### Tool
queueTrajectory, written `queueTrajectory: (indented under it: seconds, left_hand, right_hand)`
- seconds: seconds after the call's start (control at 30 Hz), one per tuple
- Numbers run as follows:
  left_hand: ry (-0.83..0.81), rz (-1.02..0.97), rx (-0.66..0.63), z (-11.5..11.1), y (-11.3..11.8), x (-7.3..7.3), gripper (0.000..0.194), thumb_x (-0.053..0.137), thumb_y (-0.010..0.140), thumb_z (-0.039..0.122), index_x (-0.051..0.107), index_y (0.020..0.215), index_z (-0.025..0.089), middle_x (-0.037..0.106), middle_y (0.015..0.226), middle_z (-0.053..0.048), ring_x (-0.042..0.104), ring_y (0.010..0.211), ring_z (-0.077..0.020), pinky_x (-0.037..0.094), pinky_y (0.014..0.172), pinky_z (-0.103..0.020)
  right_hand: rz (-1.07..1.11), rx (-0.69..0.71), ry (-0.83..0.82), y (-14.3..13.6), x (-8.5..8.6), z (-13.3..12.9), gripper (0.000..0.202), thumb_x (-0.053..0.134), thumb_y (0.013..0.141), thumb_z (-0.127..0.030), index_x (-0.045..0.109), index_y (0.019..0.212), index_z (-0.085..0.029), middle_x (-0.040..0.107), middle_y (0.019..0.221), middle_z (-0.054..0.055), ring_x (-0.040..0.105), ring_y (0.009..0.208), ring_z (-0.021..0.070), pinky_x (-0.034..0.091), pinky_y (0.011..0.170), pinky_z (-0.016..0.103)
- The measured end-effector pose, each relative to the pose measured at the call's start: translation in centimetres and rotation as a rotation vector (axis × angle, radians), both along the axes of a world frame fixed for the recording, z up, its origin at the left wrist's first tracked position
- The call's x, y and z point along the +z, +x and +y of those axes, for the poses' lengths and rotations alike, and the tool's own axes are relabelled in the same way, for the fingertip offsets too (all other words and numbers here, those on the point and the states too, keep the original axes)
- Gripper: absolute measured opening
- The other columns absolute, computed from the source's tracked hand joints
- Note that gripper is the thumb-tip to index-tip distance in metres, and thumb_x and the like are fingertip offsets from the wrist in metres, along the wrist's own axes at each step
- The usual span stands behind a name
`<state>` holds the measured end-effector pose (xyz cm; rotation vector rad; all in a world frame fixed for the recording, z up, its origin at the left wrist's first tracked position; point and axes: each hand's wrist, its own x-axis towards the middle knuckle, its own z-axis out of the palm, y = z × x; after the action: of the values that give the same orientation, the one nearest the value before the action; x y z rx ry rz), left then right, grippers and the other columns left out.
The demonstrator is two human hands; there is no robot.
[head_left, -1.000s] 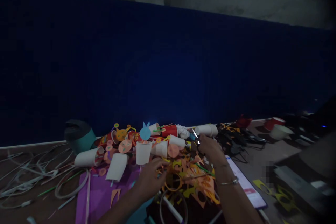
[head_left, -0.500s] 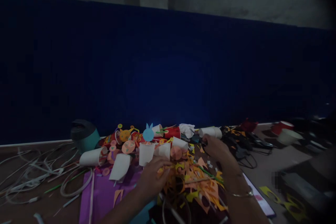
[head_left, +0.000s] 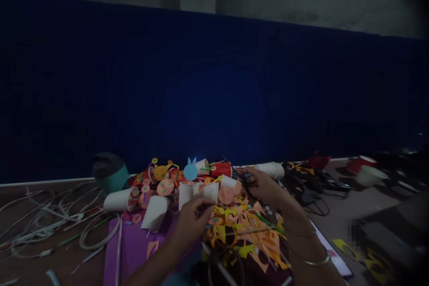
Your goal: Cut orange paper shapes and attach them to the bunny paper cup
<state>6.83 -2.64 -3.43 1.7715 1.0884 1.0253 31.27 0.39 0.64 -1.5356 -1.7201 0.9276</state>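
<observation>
My right hand is closed around scissors with a dark, partly teal handle. Their blades point up and left, beside a red paper cup. In front of the white paper cups, my left hand has thumb and fingertips pinched together; what they hold, if anything, is too small to make out. One upright white cup just beyond it carries a blue paper bunny head. Yellow and orange paper scraps lie heaped between my two hands.
A purple sheet lies left of my left forearm. Tangled white cables and a teal-and-black container are farther left. A phone lies beside my right forearm. Bowls stand far right, before a dark blue wall.
My right hand has moved left with the scissors, bringing them nearer the red cup. My left hand has shifted slightly left, its fingers now drawn into a pinch, uncovering more scraps.
</observation>
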Motion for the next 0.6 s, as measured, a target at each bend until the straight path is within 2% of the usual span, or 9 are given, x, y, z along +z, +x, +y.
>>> queueTrajectory:
  seconds: [0.1, 0.23, 0.33, 0.47, 0.6]
  left_hand:
    - [0.019, 0.114, -0.037, 0.2, -0.1, -0.4, 0.021, 0.048, 0.08, 0.024, 0.065, 0.092, 0.021, 0.067, 0.096, -0.004, 0.061, 0.088, -0.018, 0.046, 0.078, -0.026]
    - [0.078, 0.308, -0.074, 0.4, -0.2, -1.9, 0.035, 0.052, 0.074, 0.019, 0.061, 0.108, 0.023, 0.062, 0.114, -0.004, 0.054, 0.106, -0.0209, 0.041, 0.089, -0.028]
    - [0.068, 0.369, -0.093, 0.5, -0.2, -2.6, 0.039, 0.047, 0.074, 0.012, 0.06, 0.109, 0.023, 0.064, 0.112, -0.004, 0.056, 0.104, -0.0201, 0.042, 0.087, -0.027]
    - [0.022, 0.297, -0.078, 0.6, -0.3, -2.0, 0.033, 0.042, 0.077, 0.014, 0.066, 0.098, 0.023, 0.069, 0.099, -0.003, 0.061, 0.092, -0.0182, 0.045, 0.078, -0.025]
    - [-0.051, 0.116, -0.047, 0.9, -0.4, -1.5, 0.029, 0.044, 0.077, 0.016, 0.067, 0.094, 0.02, 0.07, 0.094, -0.004, 0.062, 0.088, -0.0186, 0.046, 0.077, -0.026]
  right_hand:
    - [-0.169, -0.053, 0.074, 0.4, 0.0, 0.0, 0.031, 0.051, 0.064, -0.012, 0.053, 0.094, -0.019, 0.048, 0.055, -0.007, 0.044, 0.046, 0.0089, 0.029, 0.044, 0.019]
    - [-0.373, -0.076, 0.064, 1.1, 0.2, 0.1, 0.033, 0.049, 0.064, -0.008, 0.052, 0.094, -0.021, 0.048, 0.054, -0.007, 0.043, 0.044, 0.0086, 0.025, 0.042, 0.019]
    - [-0.525, -0.091, 0.041, 1.3, 0.4, 0.1, 0.032, 0.049, 0.064, -0.007, 0.053, 0.093, -0.021, 0.051, 0.056, -0.006, 0.047, 0.046, 0.0094, 0.025, 0.044, 0.02]
    - [-0.608, -0.147, 0.016, 1.5, 0.3, 0.3, 0.03, 0.05, 0.065, -0.008, 0.055, 0.091, -0.022, 0.057, 0.062, -0.002, 0.052, 0.053, 0.0121, 0.024, 0.048, 0.022]
    - [-0.674, -0.232, 0.006, 1.4, 0.2, 0.4, 0.034, 0.05, 0.064, -0.008, 0.056, 0.095, -0.021, 0.063, 0.072, 0.004, 0.057, 0.065, 0.0179, 0.022, 0.05, 0.024]
